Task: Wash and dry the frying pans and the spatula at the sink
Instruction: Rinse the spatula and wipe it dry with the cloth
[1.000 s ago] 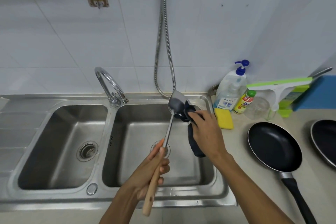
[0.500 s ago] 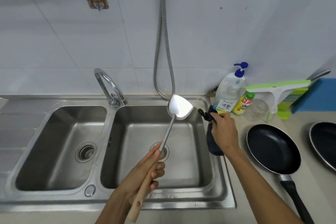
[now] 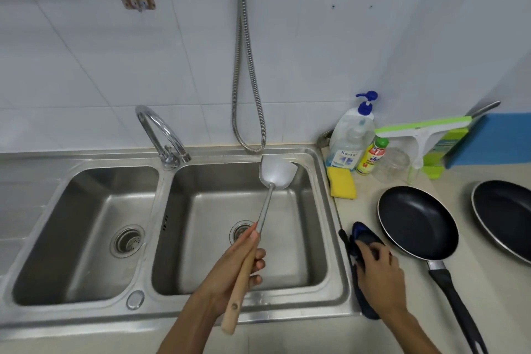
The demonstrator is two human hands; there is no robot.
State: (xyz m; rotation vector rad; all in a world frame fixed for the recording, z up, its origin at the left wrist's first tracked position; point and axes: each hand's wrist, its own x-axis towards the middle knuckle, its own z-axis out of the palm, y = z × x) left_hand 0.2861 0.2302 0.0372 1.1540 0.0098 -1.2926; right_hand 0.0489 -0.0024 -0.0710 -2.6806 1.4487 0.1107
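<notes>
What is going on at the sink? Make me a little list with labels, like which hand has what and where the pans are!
Left hand: grips the spatula by its wooden handle, over the right basin
Right hand: holds the dark blue cloth down at the sink's edge
Near frying pan: on the counter, beside the cloth
Far frying pan: further right, partly out of view
Yellow sponge: beside the soap bottle

Both forearms are bare as far as the bottom edge shows them. The left hand (image 3: pixel 230 270) and the right hand (image 3: pixel 380 271) are bare as well, with slender fingers.
</notes>
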